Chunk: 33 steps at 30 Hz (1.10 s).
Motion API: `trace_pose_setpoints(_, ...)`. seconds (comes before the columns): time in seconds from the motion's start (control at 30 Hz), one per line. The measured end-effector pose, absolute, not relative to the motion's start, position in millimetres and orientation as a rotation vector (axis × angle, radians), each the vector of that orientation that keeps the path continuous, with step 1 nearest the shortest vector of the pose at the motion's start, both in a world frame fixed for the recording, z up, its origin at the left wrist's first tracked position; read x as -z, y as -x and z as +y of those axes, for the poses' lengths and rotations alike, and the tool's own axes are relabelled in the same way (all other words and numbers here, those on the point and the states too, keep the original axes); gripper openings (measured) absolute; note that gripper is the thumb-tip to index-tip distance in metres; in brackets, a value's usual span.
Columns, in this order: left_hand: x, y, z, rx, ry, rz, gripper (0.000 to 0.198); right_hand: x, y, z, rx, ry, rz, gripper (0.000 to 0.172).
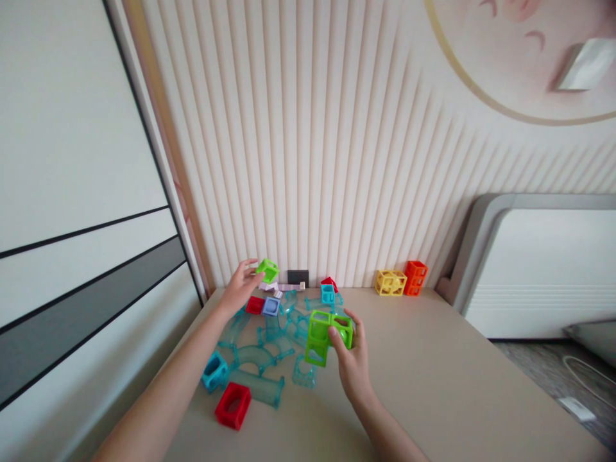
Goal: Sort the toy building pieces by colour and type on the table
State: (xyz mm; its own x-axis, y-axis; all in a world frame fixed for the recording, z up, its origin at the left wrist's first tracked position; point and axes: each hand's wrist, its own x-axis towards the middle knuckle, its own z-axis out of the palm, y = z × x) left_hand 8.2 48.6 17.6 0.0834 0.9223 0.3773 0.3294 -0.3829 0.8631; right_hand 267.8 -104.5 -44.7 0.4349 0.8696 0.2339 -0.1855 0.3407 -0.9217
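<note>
My left hand [242, 286] is closed on a single green cube block [267, 271], held up at the far left of the tabletop. Closer in and to the right, my right hand [353, 359] grips several joined green cube blocks [318, 337], thumb across the front. Beneath and between the hands lie translucent teal track pieces [255, 385]. A red block [255, 305] and a periwinkle block [271, 306] sit just below my left hand. Nearer me are a blue block [214, 372] and a larger red block [233, 405].
Joined yellow blocks [391, 282] and an orange stack [416, 278] stand by the ribbed wall. A light-blue block [328, 294] is at the back, near a dark wall socket [298, 278]. A white cabinet [86, 256] borders the table [433, 385] on the left; a headboard [553, 269] stands right.
</note>
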Motion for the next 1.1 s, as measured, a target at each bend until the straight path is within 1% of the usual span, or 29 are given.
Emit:
trace_pose_setpoints(0.03, -18, -17, 35, -1.312, -1.637, 1.006, 0.062, 45, -269, -103, -0.789, 0.977, -0.834, 0.056)
trace_pose_setpoints(0.1, -16, -35, 8, -1.288, -1.445, 0.719, 0.060, 45, -273, -99, -0.769, 0.983, -0.811, 0.057)
trace_pose_setpoints(0.23, 0, -70, -41, -1.177, -1.303, 0.514, 0.053, 46, -277, -95, -0.762, 1.007, -0.781, 0.061)
trace_pose_setpoints(0.43, 22, -106, -77, -1.094, -1.459, 0.567, 0.054, 50, -279, -91, -0.704, 1.036, -0.778, 0.059)
trace_pose_setpoints(0.63, 35, -116, -88, -1.077, -1.713, 0.511, 0.047, 51, -277, -92, -0.738, 0.997, -0.810, 0.055)
trace_pose_setpoints(0.87, 34, -116, -96, -1.231, -1.916, 0.643, 0.040, 48, -273, -95, -0.745, 1.001, -0.823, 0.052)
trace_pose_setpoints(1.03, 45, -117, -98, -1.270, -2.130, 0.670, 0.053, 47, -273, -96, -0.709, 1.015, -0.837, 0.051)
trace_pose_setpoints(1.1, 52, -118, -98, -1.336, -2.177, 0.717, 0.053, 49, -273, -95, -0.724, 1.000, -0.843, 0.051)
